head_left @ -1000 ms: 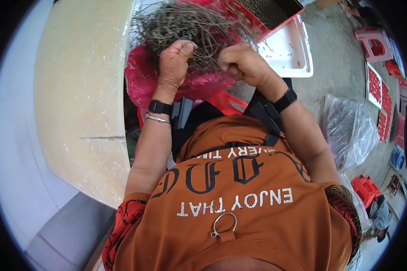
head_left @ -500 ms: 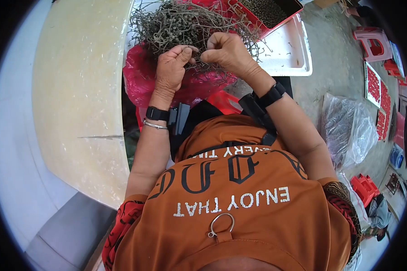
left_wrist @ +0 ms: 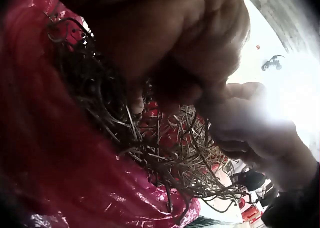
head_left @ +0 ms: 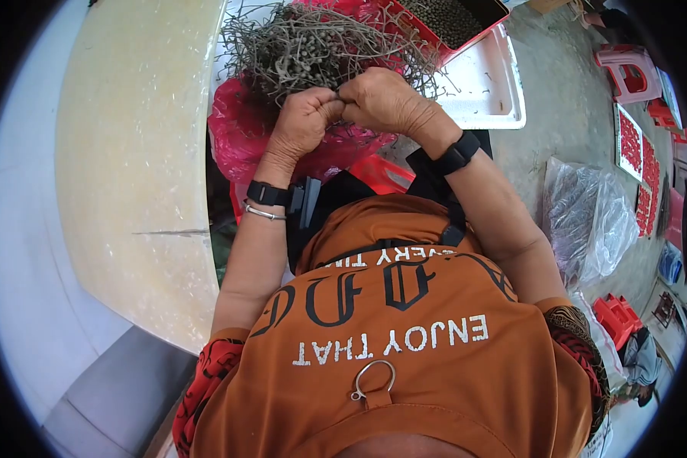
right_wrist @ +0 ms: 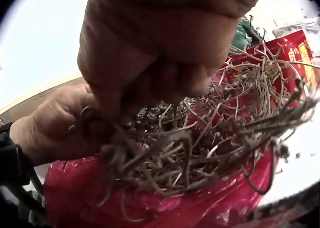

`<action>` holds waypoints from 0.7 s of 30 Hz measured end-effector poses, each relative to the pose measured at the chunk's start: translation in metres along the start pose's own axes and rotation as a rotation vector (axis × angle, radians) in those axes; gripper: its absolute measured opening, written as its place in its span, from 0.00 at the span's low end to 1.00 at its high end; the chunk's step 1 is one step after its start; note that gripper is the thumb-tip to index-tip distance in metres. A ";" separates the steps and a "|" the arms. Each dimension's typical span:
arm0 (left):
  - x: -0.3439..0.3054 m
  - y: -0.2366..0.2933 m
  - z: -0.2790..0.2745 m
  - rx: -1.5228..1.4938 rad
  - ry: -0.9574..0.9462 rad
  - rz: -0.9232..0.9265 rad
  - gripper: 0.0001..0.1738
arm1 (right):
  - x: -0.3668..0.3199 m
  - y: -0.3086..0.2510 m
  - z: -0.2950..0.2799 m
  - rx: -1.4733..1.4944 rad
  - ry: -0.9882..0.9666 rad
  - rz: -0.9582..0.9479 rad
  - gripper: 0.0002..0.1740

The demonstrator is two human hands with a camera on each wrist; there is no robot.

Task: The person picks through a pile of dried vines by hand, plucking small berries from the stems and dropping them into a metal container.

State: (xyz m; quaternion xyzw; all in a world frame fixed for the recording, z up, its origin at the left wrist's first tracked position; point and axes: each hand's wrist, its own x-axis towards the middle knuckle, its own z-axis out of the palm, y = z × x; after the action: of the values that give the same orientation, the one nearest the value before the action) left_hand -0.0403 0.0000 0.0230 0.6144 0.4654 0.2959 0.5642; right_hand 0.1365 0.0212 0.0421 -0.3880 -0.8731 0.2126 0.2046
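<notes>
A tangled heap of thin, grey-brown dried stems (head_left: pixel 305 46), some bearing small round heads, lies on a crumpled pink plastic bag (head_left: pixel 240 141) in front of the person. At its near edge the two hands meet, fingertips together. The left hand (head_left: pixel 305 122) has its thumb and fingers curled, pinching dried stems where the hands touch. From above, the right hand (head_left: pixel 385 99) bends its fingers round dried stems; in the right wrist view, stems (right_wrist: pixel 185 143) run out below its curled fingers. The exact pieces between the fingertips are hidden by the knuckles.
Beyond the heap, a red box (head_left: pixel 477 46) holds many small round grains. It overlaps a white foam tray (head_left: pixel 504 107) with scattered bits. A pale tabletop (head_left: pixel 137 168) borders the left side. Clear plastic sheeting (head_left: pixel 588 221) and a pink stool (head_left: pixel 630 76) are on the floor at right.
The hands were apart over the heap a second ago, and both have come inward until they meet. The right hand rose slightly, then turned over toward the left hand's fingertips.
</notes>
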 end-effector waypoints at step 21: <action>-0.002 0.005 0.012 -0.376 0.120 0.004 0.13 | -0.023 0.004 -0.008 1.124 0.080 0.500 0.06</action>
State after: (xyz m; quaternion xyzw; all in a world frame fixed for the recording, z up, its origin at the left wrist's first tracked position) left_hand -0.0294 -0.0063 0.0255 0.4804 0.4336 0.4146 0.6398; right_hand 0.1576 0.0076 0.0419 -0.4216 -0.5016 0.6671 0.3545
